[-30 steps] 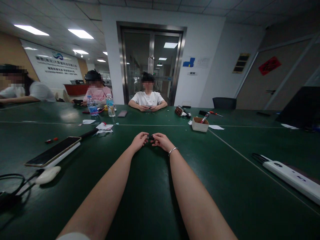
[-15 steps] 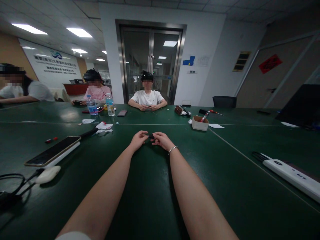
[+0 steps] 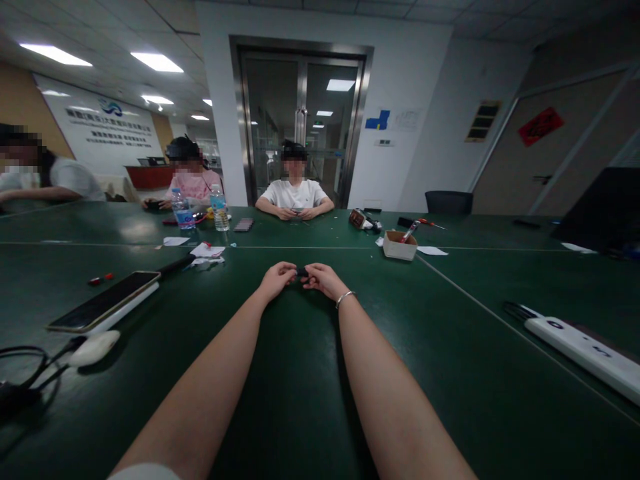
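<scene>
Both of my arms stretch forward over the green table [image 3: 450, 333]. My left hand [image 3: 277, 279] and my right hand [image 3: 323, 279] meet at the middle of the table, fingers curled. Between their fingertips sits a small black object [image 3: 302, 272], pinched from both sides; I cannot make out what it is. A thin silver bracelet [image 3: 345, 298] circles my right wrist.
A phone on a white slab [image 3: 103, 303], a white mouse [image 3: 94, 348] and black cables lie at left. A white power strip [image 3: 583, 347] is at right. Further back stand a small cardboard box [image 3: 399, 246], water bottles [image 3: 218, 208] and paper scraps. Three people sit at the far side.
My hands stay joined on the small black object with only slight finger shifts. The view has tilted a little, nothing else moved.
</scene>
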Action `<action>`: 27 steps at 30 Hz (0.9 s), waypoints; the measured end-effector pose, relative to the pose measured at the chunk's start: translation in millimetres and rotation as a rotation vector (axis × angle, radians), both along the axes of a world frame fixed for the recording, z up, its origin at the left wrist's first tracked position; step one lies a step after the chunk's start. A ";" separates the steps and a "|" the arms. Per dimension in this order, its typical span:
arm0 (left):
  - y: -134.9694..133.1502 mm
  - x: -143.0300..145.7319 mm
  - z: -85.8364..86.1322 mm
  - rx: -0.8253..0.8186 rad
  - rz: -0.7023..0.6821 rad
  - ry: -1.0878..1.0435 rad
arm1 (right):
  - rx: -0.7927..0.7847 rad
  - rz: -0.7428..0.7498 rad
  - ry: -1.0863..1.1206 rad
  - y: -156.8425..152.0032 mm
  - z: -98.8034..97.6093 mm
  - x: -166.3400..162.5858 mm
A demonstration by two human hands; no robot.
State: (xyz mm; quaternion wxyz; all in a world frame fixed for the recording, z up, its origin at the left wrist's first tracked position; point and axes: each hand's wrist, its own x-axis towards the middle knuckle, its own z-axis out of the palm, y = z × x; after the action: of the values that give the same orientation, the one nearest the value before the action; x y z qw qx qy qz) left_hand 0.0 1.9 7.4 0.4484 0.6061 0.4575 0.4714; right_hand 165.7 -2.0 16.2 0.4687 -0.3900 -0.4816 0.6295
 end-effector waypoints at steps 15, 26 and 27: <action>-1.2 -6.0 0.9 0.108 -0.026 -0.077 | 0.030 0.035 -0.023 2.3 -2.5 1.3; 1.6 -6.1 -2.1 0.078 0.002 -0.076 | -0.002 -0.004 -0.036 -0.5 3.6 0.0; 1.0 -5.9 -1.5 0.069 0.006 -0.072 | 0.002 -0.001 -0.051 0.1 3.0 -0.2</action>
State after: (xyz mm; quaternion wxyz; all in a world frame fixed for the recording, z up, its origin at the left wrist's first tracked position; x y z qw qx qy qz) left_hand -5.9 3.0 5.9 0.4422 0.6024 0.4264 0.5096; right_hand 165.5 -2.0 19.1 0.4569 -0.4056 -0.4940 0.6186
